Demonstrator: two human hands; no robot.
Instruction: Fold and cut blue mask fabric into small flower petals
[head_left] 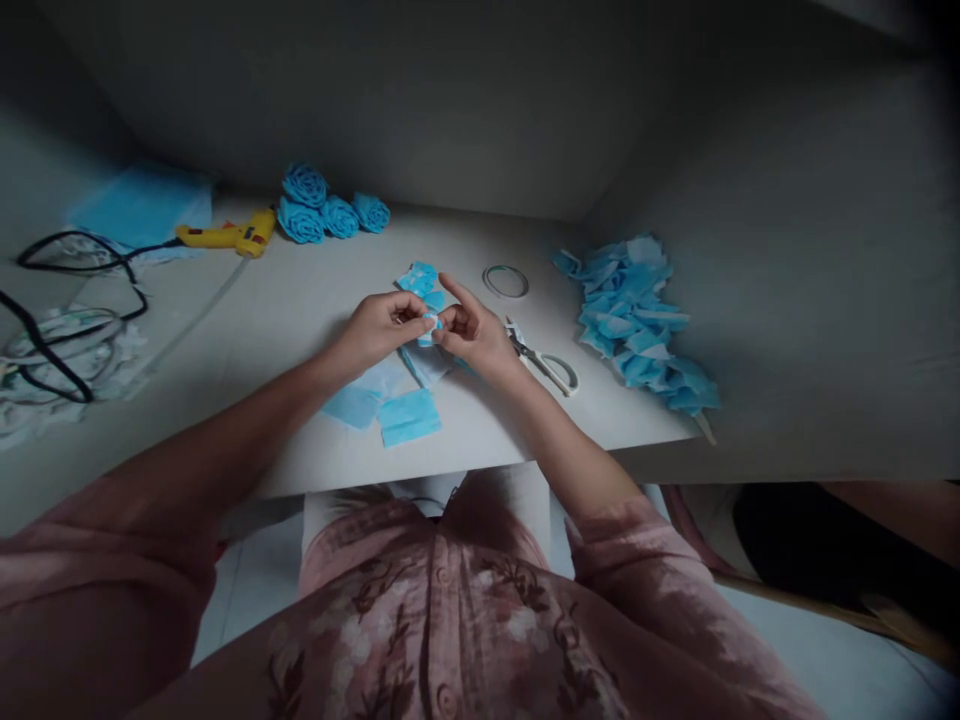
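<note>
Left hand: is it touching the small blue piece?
Touching: the head view shows the left hand with its thumb tip against the small blue piece.

Pinching a small blue-and-white piece (430, 332) between left grip (379, 332) and right grip (478, 335), near blue sheets (410, 417) on the counter (487, 430). Working beside scissors (556, 371) and a thin ring (510, 297), with a blue heap (636, 315) farther right. Having four blue flowers (341, 216) and a yellow glue gun (217, 237) at back left.

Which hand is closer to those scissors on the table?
Right. The right hand is just to the left of the scissors; the left hand is farther left, on the other side of the small blue-and-white piece both pinch.
</note>
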